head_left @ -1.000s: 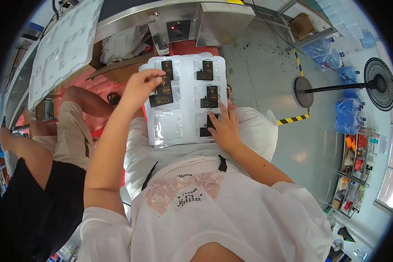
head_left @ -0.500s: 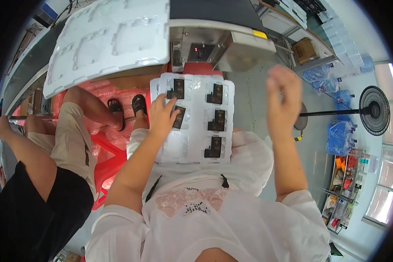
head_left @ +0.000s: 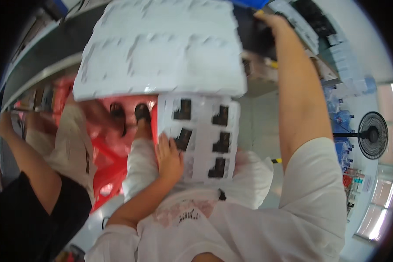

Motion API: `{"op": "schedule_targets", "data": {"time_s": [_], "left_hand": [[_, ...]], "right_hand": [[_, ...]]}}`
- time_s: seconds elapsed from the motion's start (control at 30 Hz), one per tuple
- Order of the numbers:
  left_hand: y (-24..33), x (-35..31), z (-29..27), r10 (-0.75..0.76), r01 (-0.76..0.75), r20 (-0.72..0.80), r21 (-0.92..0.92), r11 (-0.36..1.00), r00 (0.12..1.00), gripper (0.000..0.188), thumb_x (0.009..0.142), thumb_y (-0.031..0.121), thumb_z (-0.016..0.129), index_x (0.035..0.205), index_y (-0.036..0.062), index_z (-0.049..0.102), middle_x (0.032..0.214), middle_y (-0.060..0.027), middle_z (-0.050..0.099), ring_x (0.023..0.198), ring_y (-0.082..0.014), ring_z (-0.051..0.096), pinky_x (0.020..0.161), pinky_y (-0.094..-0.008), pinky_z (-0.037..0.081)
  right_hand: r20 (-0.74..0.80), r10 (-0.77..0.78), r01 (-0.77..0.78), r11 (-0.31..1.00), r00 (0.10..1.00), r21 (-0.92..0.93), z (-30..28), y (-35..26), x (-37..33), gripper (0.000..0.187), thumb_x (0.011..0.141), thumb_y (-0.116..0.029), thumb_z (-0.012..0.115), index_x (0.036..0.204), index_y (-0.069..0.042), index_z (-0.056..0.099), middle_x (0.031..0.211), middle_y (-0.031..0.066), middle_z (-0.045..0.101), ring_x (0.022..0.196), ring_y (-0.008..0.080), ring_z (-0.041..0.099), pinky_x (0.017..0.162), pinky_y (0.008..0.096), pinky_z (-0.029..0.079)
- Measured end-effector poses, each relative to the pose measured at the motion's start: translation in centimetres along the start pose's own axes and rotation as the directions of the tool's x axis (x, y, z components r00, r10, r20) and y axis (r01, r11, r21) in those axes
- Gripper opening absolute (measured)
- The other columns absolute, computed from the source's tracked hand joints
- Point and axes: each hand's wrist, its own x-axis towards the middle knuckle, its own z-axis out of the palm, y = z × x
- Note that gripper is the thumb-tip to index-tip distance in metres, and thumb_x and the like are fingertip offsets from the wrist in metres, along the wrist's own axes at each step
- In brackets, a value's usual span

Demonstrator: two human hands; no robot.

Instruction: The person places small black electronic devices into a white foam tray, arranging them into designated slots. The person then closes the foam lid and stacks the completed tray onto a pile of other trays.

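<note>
A white plastic tray [head_left: 198, 139] lies across my lap and carries several flat, black, L-shaped batteries in two columns. My left hand [head_left: 169, 160] rests on the tray's near left side, its fingers stretched out. Just beyond its fingertips is a tilted battery [head_left: 184, 139]; the others, such as the far left battery [head_left: 182, 109], sit straighter. With the arm fully extended, my right hand [head_left: 270, 21] is over the dark work surface [head_left: 253, 37] at the far right, close to a blue object [head_left: 251, 3]. Its fingers are blurred and partly hidden.
A large white moulded tray [head_left: 161, 65] overhangs the work surface's near edge, beyond the lap tray. A seated person in a black top [head_left: 39, 205] is at my left, beside a red stool [head_left: 102, 174]. At the right stands a black fan [head_left: 373, 135].
My right hand has gone from raised at the right to far forward over the work surface. My left hand has drawn back from the batteries to the tray's near left. The view has shifted.
</note>
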Motion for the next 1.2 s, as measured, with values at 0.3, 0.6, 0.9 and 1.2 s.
{"op": "schedule_targets", "data": {"time_s": [0.3, 0.6, 0.9, 1.2], "left_hand": [[-0.1, 2.0, 0.0, -0.258, 0.230, -0.142, -0.191, 0.954, 0.956, 0.027, 0.076, 0.018, 0.064, 0.095, -0.0008, 0.059, 0.130, -0.0248, 0.034, 0.125, -0.0424, 0.028, 0.101, -0.0514, 0.025], [-1.7, 3.2, 0.7, -0.603, 0.608, 0.093, -0.210, 0.766, 0.792, 0.020, 0.076, 0.025, 0.067, 0.081, 0.0067, 0.064, 0.126, -0.0128, 0.042, 0.118, -0.0339, 0.036, 0.093, -0.0523, 0.034], [0.0, 4.1, -1.2, -0.675, 0.681, 0.100, -0.159, 0.715, 0.731, 0.027, 0.075, 0.034, 0.069, 0.079, 0.0072, 0.065, 0.117, -0.0120, 0.047, 0.109, -0.0340, 0.044, 0.089, -0.0503, 0.039], [-3.6, -2.2, -1.1, -0.114, 0.067, -0.134, -0.313, 0.947, 0.984, 0.038, 0.072, 0.035, 0.071, 0.095, 0.0067, 0.060, 0.122, -0.0173, 0.044, 0.112, -0.0381, 0.043, 0.095, -0.0443, 0.035]], "right_hand": [[-0.545, -0.156, 0.536, 0.526, 0.824, 0.660, -3.6, 3.7, -9.2, 0.021, 0.080, -0.005, 0.058, 0.092, 0.010, 0.051, 0.088, 0.0234, 0.059, 0.062, 0.0269, 0.065, 0.043, 0.0280, 0.049], [-0.056, -0.144, 0.138, 0.655, 0.988, 0.743, -5.1, 13.5, -36.2, 0.023, 0.083, -0.013, 0.061, 0.101, 0.000, 0.053, 0.088, 0.0078, 0.060, 0.070, 0.0148, 0.057, 0.065, 0.0288, 0.050], [0.371, -0.355, 0.398, 0.916, 0.858, -0.044, 15.4, 18.1, -43.7, 0.047, 0.079, -0.033, 0.065, 0.112, -0.001, 0.054, 0.082, 0.0132, 0.057, 0.077, 0.0302, 0.056, 0.067, 0.0351, 0.045], [-0.450, -0.795, 0.662, 0.596, 0.408, -0.454, -2.8, 8.0, -34.6, 0.042, 0.074, -0.020, 0.071, 0.111, -0.008, 0.056, 0.106, 0.0116, 0.054, 0.092, 0.0245, 0.050, 0.078, 0.0355, 0.042]]}}
